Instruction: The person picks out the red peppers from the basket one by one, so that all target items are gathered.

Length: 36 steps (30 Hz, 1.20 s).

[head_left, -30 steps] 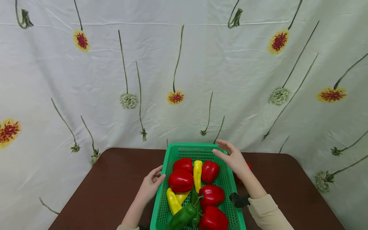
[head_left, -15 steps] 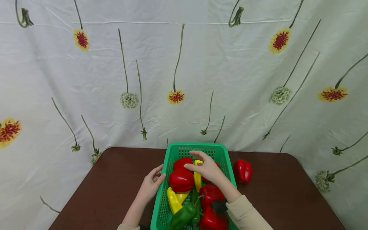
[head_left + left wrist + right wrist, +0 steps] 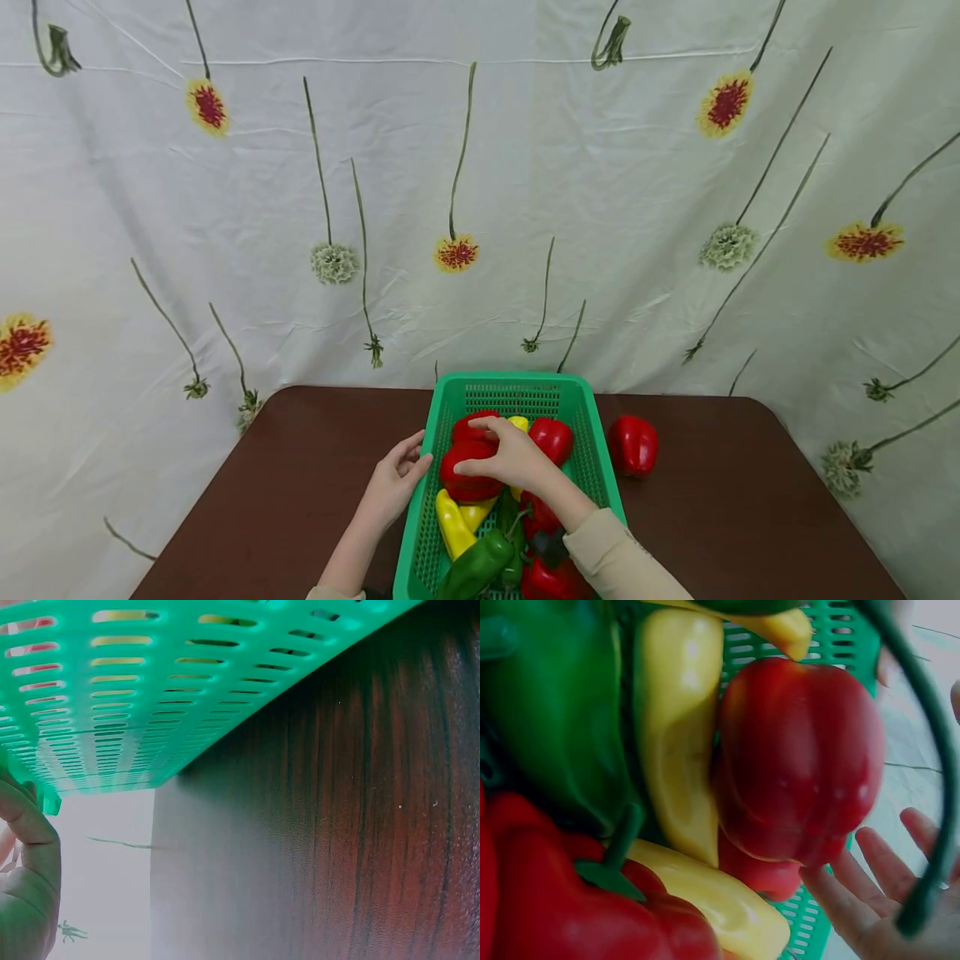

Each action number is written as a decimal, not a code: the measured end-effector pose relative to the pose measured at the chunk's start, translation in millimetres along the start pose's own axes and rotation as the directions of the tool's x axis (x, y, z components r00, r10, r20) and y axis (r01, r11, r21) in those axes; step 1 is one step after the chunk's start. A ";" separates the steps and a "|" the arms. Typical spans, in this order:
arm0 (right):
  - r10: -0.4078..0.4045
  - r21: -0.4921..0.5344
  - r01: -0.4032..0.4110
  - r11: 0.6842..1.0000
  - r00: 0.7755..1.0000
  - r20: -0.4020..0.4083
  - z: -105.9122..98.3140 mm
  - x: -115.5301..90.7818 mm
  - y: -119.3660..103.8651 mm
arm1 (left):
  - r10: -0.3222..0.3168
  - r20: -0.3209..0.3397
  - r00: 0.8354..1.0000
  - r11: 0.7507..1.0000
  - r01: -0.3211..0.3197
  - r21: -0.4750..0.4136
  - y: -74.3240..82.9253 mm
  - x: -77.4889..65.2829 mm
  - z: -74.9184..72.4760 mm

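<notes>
A green plastic basket (image 3: 408, 533) of peppers stands on the table. My left hand (image 3: 393, 479) grips its left rim, the thumb lapping over the edge; in the left wrist view bent fingers (image 3: 34, 847) show beside that rim. My right hand (image 3: 506, 458) reaches over the basket with thumb and fingers spread above a red bell pepper (image 3: 467, 483). In the right wrist view this red bell pepper (image 3: 802, 757) fills the middle right, with the fingertips right at its lower end. Part of it is hidden behind the hand in the head view.
Yellow peppers (image 3: 452, 525), green peppers (image 3: 476, 567) and several other red bell peppers (image 3: 551, 437) lie in the basket. One red bell pepper (image 3: 633, 446) sits on the brown table (image 3: 322, 442) right of it. A flowered white cloth (image 3: 495, 167) hangs behind.
My right hand has moved left from the basket's right rim, across the yellow pepper, to over the left red bell pepper. My left hand has stayed at the rim.
</notes>
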State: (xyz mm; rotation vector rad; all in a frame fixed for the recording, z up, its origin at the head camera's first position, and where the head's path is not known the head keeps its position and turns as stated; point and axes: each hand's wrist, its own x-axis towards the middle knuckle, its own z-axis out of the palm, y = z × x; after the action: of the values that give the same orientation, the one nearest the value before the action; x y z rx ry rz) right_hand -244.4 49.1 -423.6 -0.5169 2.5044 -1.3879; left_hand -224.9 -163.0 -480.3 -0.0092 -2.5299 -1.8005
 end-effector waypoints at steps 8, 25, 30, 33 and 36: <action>0.023 -0.150 -0.020 0.989 1.000 0.015 9.5 1.4 1.1 | 0.001 0.004 1.000 1.000 -0.001 -0.002 0.7 -0.9 1.5; -0.011 -0.250 0.003 0.968 0.999 -0.032 12.5 1.0 -1.2 | -0.024 0.005 1.000 1.000 0.024 -0.006 2.9 -2.7 2.3; -0.007 -0.158 0.000 0.987 0.999 -0.040 4.2 0.9 0.8 | -0.019 0.008 1.000 1.000 0.019 0.001 1.1 -1.8 1.7; -0.007 -0.083 0.002 0.997 0.998 -0.060 -3.9 -0.1 -1.4 | -0.016 0.008 1.000 1.000 0.016 0.006 0.5 -1.2 0.9; 0.009 0.017 -0.007 1.000 0.996 -0.091 -14.4 -2.3 -5.3 | -0.016 0.006 1.000 1.000 0.016 0.009 0.5 -0.4 0.2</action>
State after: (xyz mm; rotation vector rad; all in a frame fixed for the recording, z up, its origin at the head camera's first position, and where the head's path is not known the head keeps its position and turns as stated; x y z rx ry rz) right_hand -246.5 58.5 -411.4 -0.4499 2.5599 -1.4600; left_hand -224.5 -162.6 -480.0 0.0057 -2.5495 -1.7970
